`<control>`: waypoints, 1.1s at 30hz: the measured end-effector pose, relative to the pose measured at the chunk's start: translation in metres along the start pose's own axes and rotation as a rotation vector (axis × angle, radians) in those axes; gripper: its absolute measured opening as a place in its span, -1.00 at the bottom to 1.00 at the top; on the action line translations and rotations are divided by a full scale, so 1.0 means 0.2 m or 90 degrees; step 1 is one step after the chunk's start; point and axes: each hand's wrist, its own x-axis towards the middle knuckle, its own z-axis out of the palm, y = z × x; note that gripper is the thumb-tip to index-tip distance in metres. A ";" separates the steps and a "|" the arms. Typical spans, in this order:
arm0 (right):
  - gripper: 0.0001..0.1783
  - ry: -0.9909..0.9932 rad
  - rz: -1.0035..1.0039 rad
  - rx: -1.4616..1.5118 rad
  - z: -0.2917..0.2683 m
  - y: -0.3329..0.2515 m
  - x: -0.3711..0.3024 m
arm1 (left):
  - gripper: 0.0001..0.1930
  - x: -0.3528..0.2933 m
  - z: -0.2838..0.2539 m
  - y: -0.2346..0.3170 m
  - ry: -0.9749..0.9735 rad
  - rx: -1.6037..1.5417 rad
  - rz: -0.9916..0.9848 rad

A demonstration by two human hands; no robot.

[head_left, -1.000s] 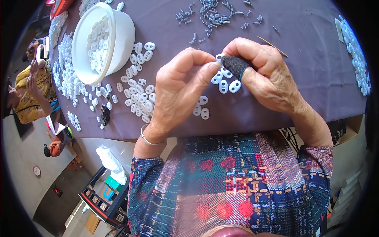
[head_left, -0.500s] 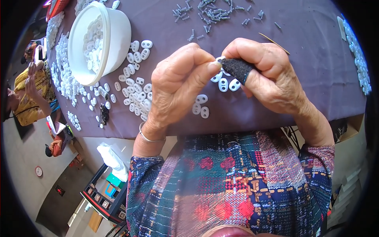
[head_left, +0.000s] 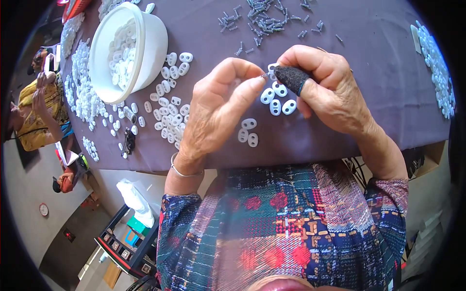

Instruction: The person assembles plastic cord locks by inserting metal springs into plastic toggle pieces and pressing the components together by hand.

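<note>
The left hand [head_left: 213,109] pinched a small coil spring [head_left: 264,75] between thumb and forefinger, its end near a two-holed white oval piece [head_left: 271,71] gripped by the right hand [head_left: 335,92], whose thumb wore a black fabric finger cover [head_left: 291,79]. That piece was just beyond four similar ovals [head_left: 275,107] clustered on the purple-grey tablecloth [head_left: 398,87]. Farther off lay a pile of springs [head_left: 266,18]; leftward, a white round tub [head_left: 156,51] held more white pieces.
</note>
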 end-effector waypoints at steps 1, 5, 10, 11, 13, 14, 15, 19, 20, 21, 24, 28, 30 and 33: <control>-0.76 0.002 -0.024 -0.023 0.00 0.00 0.00 | -0.83 0.00 0.00 0.00 -0.004 -0.001 0.005; -0.78 0.020 -0.073 -0.079 0.01 0.01 0.00 | -0.86 0.01 0.01 -0.05 0.005 0.003 0.111; -0.80 0.031 -0.083 -0.082 0.02 0.01 0.00 | -0.91 0.01 0.03 -0.03 0.035 0.025 0.127; -0.81 0.032 -0.074 -0.067 0.02 0.01 -0.01 | -0.91 0.01 0.03 -0.03 0.047 0.020 0.127; -0.81 0.031 -0.071 -0.065 0.02 0.01 -0.01 | -0.91 0.00 0.03 -0.01 0.051 0.014 0.105; -0.82 0.030 -0.068 -0.064 0.02 0.01 -0.01 | -0.92 0.00 0.03 0.00 0.055 0.008 0.083; -0.82 0.030 -0.067 -0.063 0.02 0.01 -0.01 | -0.92 0.00 0.03 0.00 0.055 0.008 0.083; -0.82 0.028 -0.057 -0.051 0.03 0.00 -0.01 | -0.92 0.00 0.04 0.01 0.062 -0.003 0.093; -0.82 0.029 -0.054 -0.043 0.03 0.00 -0.01 | -0.92 0.00 0.05 0.01 0.068 -0.011 0.081; -0.82 0.029 -0.054 -0.043 0.03 0.00 -0.01 | -0.92 0.00 0.05 0.01 0.068 -0.010 0.080; -0.82 0.035 -0.073 -0.053 0.02 0.00 -0.01 | -0.92 0.00 0.05 -0.01 0.073 0.019 0.136; -0.83 0.054 -0.093 -0.030 0.01 0.00 -0.02 | -0.91 0.00 0.04 0.00 0.077 -0.066 0.102; -0.83 0.052 -0.094 -0.041 0.01 0.00 -0.02 | -0.90 0.00 0.04 0.00 0.072 -0.073 0.086; -0.83 0.055 -0.106 -0.039 0.01 0.01 -0.01 | -0.90 0.00 0.04 -0.01 0.052 -0.072 0.099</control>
